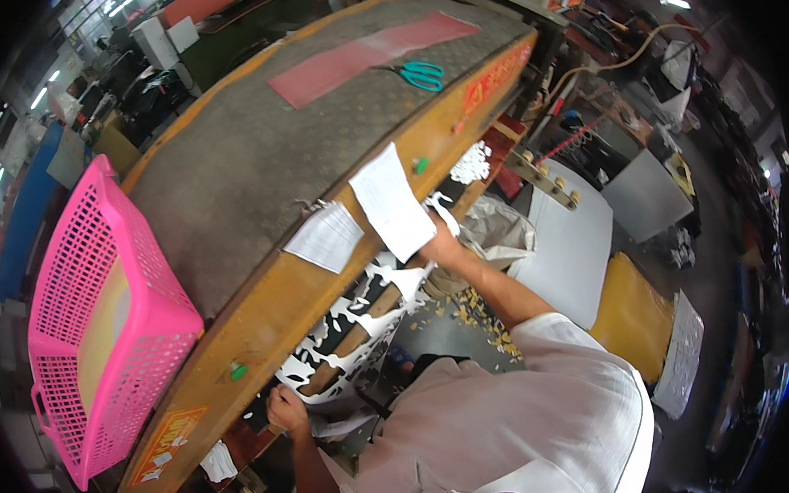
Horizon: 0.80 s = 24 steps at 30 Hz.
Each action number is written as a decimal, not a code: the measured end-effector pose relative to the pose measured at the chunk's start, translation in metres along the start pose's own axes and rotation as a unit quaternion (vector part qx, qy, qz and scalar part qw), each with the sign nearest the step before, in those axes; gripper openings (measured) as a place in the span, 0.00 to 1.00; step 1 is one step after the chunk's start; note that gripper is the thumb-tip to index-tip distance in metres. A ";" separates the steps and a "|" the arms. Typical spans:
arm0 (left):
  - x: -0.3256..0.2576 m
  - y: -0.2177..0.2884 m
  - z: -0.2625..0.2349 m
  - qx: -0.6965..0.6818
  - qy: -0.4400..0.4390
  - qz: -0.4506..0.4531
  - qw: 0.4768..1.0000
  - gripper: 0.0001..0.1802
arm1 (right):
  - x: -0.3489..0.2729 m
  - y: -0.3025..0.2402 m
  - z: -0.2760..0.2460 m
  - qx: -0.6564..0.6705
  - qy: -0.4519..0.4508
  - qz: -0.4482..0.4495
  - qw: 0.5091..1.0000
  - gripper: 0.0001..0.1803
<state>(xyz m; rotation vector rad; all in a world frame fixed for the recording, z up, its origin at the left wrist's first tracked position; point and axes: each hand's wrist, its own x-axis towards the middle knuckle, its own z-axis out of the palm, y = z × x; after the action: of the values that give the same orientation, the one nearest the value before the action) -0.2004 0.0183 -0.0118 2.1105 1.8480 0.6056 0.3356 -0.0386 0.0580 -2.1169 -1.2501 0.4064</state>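
A thin white sheet [325, 366] full of cut-out holes stretches between my hands below the edge of the worktable [222, 193]. My left hand [287, 410] is closed on its near left edge. At the far end my right hand [441, 247] is closed round the sheet's other side; the fingertips are partly hidden. Beside that hand a printed white paper [392, 202] hangs over the table's wooden edge, and a second printed paper [327, 238] hangs to its left. Dark gaps and brown strips show through the sheet's holes.
On the tabletop lie a long red strip [358, 61] and teal-handled scissors [422, 76]. A pink plastic basket [163, 339] stands at the left end. Small white pieces [470, 163] lie on a shelf below the edge. Yellowish scraps [470, 318] litter the floor near a sack [501, 227].
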 end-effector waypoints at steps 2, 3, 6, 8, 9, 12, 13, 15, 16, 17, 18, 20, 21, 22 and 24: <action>-0.008 -0.002 0.002 -0.014 0.000 -0.020 1.000 0.18 | -0.031 0.006 0.015 -0.077 -0.109 -0.081 0.988 0.23; -0.012 -0.002 0.002 -0.002 -0.007 -0.038 0.999 0.18 | -0.040 0.006 0.025 -0.068 -0.091 -0.062 0.992 0.22; -0.019 -0.002 -0.001 -0.024 0.018 -0.023 0.999 0.15 | -0.054 0.007 0.036 -0.057 -0.017 -0.084 0.995 0.18; -0.018 0.000 -0.003 -0.020 0.034 -0.014 0.999 0.13 | -0.055 0.008 0.039 -0.054 -0.012 -0.080 0.995 0.16; -0.016 0.002 -0.004 -0.013 0.049 -0.011 0.999 0.12 | -0.054 0.009 0.038 -0.073 -0.028 -0.067 0.995 0.16; -0.015 0.008 -0.007 0.059 0.048 -0.014 0.997 0.09 | -0.054 0.017 0.043 -0.046 0.020 -0.130 0.990 0.11; -0.016 0.010 -0.008 0.034 0.068 -0.002 0.997 0.07 | -0.054 0.021 0.044 -0.034 -0.009 -0.138 0.990 0.11; -0.014 0.013 -0.012 -0.008 0.070 0.004 0.997 0.12 | -0.055 0.028 0.048 -0.009 -0.027 -0.096 0.995 0.13; -0.012 0.014 -0.013 -0.030 0.071 -0.003 0.997 0.13 | -0.057 0.032 0.049 -0.002 -0.035 -0.101 0.994 0.13; -0.010 0.015 -0.015 -0.011 0.069 0.007 0.998 0.12 | -0.056 0.034 0.048 0.013 -0.027 -0.098 0.995 0.13; -0.010 0.016 -0.017 -0.019 0.055 -0.001 0.998 0.12 | -0.057 0.036 0.047 0.010 -0.018 -0.103 0.994 0.14; -0.006 0.018 -0.022 -0.032 0.045 0.008 0.998 0.12 | -0.057 0.031 0.041 0.054 -0.062 -0.012 0.997 0.13; -0.003 0.020 -0.025 -0.064 0.044 -0.001 0.997 0.12 | -0.057 0.023 0.037 0.098 -0.071 0.067 0.990 0.12; 0.001 0.022 -0.029 -0.097 0.042 -0.011 0.994 0.11 | -0.052 0.012 0.037 0.135 -0.024 0.081 0.987 0.12; 0.012 0.027 -0.035 -0.197 0.034 -0.077 0.977 0.11 | -0.039 -0.024 0.040 0.120 -0.046 0.045 0.991 0.14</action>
<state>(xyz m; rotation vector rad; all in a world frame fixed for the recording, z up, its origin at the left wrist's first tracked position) -0.1924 0.0237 0.0326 1.6951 1.7311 0.9273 0.2779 -0.0496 0.0415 -1.9714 -1.0978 0.6680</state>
